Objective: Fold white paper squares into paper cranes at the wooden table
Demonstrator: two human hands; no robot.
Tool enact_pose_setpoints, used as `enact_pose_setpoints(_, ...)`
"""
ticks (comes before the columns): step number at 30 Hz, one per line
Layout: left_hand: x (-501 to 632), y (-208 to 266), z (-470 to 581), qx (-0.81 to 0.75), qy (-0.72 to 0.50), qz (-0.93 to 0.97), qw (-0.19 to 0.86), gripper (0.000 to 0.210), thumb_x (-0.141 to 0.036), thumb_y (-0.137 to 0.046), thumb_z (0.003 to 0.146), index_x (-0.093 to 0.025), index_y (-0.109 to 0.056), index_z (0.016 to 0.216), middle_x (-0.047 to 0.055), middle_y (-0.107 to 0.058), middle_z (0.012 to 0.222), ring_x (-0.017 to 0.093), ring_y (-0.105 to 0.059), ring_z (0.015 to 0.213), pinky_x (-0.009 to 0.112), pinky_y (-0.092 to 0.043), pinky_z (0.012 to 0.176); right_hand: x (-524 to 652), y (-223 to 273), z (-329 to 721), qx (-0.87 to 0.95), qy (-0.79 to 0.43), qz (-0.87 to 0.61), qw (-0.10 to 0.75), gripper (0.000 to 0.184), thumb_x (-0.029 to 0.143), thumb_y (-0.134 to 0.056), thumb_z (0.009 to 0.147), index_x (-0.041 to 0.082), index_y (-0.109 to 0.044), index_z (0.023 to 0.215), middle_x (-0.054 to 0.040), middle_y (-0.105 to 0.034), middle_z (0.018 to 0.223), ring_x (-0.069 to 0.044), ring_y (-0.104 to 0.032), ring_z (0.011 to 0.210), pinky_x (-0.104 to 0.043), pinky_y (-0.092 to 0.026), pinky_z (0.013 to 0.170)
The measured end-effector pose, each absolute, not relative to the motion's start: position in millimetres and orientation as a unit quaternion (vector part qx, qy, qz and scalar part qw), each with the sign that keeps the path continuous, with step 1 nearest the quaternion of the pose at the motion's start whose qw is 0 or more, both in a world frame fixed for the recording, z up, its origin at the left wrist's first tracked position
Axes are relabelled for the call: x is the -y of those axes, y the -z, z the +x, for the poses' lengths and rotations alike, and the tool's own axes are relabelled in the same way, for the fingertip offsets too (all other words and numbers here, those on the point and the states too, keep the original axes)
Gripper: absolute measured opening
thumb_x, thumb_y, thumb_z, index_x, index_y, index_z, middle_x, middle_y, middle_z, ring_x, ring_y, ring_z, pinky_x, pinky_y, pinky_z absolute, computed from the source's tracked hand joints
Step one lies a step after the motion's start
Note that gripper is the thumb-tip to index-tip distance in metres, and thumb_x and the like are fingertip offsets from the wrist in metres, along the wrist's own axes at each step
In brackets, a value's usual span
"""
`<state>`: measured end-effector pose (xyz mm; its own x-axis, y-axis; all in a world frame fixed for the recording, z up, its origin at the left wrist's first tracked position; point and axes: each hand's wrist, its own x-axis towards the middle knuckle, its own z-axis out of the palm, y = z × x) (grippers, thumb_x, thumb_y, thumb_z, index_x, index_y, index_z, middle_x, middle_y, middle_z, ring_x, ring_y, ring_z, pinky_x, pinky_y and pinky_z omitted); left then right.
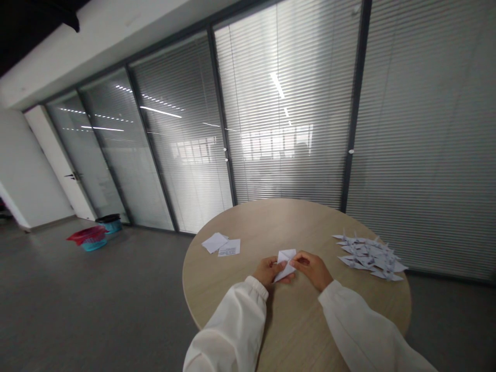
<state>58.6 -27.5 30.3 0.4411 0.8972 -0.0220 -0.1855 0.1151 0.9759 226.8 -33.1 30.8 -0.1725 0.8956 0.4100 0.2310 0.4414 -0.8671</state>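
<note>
A small sheet of white paper with fold lines, the folded paper [285, 255], is held above the near middle of the round table. My left hand [268, 270] grips its lower left side, thumb on top and fingers underneath. At the paper's right edge, my right hand [313, 267] pinches it between thumb and forefinger. Folded paper cranes [368, 252] lie in a cluster to the right of my hands. Two small stacks of paper sheets [215, 242] rest on the left side, one with printed lines showing.
The round wooden table [294, 212] stands close to a glass partition [287, 103] with blinds. On the floor at the left are a blue bin with a red liner [90, 236] and one with a black liner [111, 223]. A white door [62, 160] is farther back.
</note>
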Motion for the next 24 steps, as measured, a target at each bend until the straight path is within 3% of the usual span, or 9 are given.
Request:
enact_pose_setpoints(11,30.4,-30.0,59.8,-0.329,-0.401,0.555,0.651,0.049,-0.038,-0.074,0.052,-0.008,-0.064,0.089,0.011,-0.067,0.078,0.02,-0.063,0.067,0.028,-0.05,0.058,35.5,-31.4,224.0,0.695,-0.287,-0.437,0.494,0.023,0.041,-0.059,0.067,0.018,-0.057,0.065,0.0015,-0.06,0.061,-0.013,-0.055,0.057,-0.022,-0.042,0.056)
enact_pose_setpoints(24,30.1,-32.4,60.0,-0.342,-0.401,0.594,0.608,0.044,-0.038,-0.073,0.053,-0.007,-0.064,0.083,0.01,-0.066,0.069,0.02,-0.063,0.061,0.028,-0.049,0.052,35.1,-29.3,224.1,0.681,-0.302,-0.432,0.508,0.022,0.032,-0.062,0.065,0.021,-0.05,0.079,0.0044,-0.056,0.062,-0.012,-0.054,0.057,-0.022,-0.043,0.055)
